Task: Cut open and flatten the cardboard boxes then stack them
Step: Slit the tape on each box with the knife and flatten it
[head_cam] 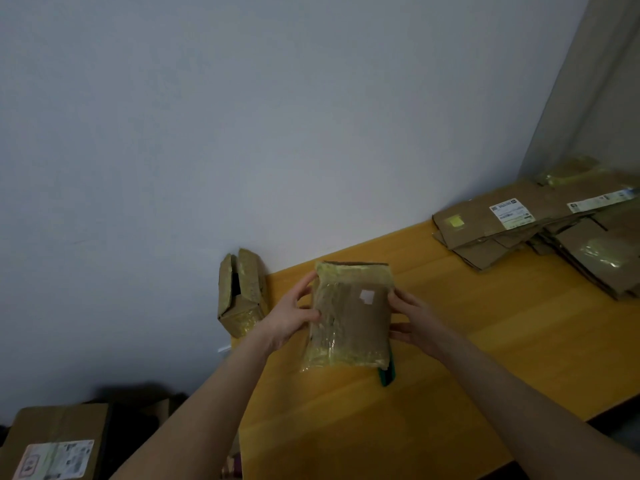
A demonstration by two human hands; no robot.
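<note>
A small brown cardboard box (360, 320), wrapped in shiny yellowish tape, is held above the yellow table (485, 341). My left hand (294, 317) grips its left edge, thumb on the front face. My right hand (414, 323) holds its right edge with fingers curled around it. A green-handled tool (388, 372) peeks out from under the box's lower right corner, lying on the table. A stack of flattened cardboard boxes (540, 226) lies at the table's far right.
Another small taped box (240, 292) with its flaps open sits at the table's left end against the white wall. A bigger labelled carton (55, 441) stands on the floor at lower left. A curtain (595, 81) hangs at right.
</note>
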